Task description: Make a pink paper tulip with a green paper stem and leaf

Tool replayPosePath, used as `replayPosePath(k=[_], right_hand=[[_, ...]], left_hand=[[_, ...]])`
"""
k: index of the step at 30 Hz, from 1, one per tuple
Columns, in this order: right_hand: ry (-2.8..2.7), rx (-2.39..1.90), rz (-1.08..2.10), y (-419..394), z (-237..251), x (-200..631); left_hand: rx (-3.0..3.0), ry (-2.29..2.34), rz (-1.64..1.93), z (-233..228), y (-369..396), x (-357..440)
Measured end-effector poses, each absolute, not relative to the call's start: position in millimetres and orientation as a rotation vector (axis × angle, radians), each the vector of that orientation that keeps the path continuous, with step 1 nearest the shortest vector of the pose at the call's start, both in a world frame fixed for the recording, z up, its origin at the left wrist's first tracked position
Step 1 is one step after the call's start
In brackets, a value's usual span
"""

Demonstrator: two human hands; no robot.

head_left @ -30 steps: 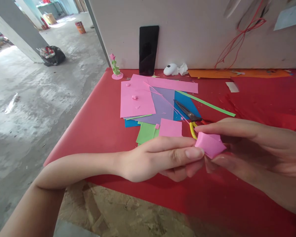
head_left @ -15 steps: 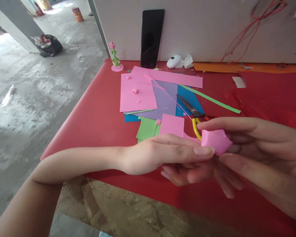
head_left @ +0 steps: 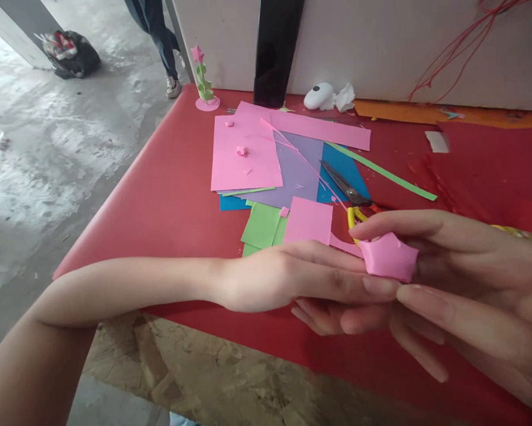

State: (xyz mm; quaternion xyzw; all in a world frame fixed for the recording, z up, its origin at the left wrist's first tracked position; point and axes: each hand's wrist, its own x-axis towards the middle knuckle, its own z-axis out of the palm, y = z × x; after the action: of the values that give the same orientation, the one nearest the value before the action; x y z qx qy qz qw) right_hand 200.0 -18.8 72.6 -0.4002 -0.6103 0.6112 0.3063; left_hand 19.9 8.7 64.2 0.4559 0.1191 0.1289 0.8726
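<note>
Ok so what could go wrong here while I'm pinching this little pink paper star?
Pressing too hard could flatten the puffy pink star, since the left hand and right hand squeeze it between fingertips. It is held in the air over the table edge, so a slipped grip might drop it to the floor. The scissors lie open-bladed just behind the hands, where a careless reach could catch them.

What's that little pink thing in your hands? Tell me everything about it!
The pink paper star is small, puffy and folded from paper, with blunt points poking out. It looks smooth and matte. It sits above the red table, not touching it. The left hand pinches it from below and the left, and the right hand presses it with a finger on top and the thumb underneath.
</note>
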Motion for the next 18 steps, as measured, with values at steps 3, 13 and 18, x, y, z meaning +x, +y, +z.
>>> replayPosePath(k=[3,13,18], right_hand=[[-1.572,-1.067,1.63,-20.2,72.2,196.6],[-1.493,-1.052,1.745,-18.7,74.6,195.6],[-1.554,-1.074,1.672,-20.0,74.8,196.9]], left_hand=[[0.902,0.272,0.259,64.8,7.9,21.4],[0.902,0.219,0.241,61.4,9.0,20.6],[0.899,0.127,0.253,58.7,8.4,20.4]])
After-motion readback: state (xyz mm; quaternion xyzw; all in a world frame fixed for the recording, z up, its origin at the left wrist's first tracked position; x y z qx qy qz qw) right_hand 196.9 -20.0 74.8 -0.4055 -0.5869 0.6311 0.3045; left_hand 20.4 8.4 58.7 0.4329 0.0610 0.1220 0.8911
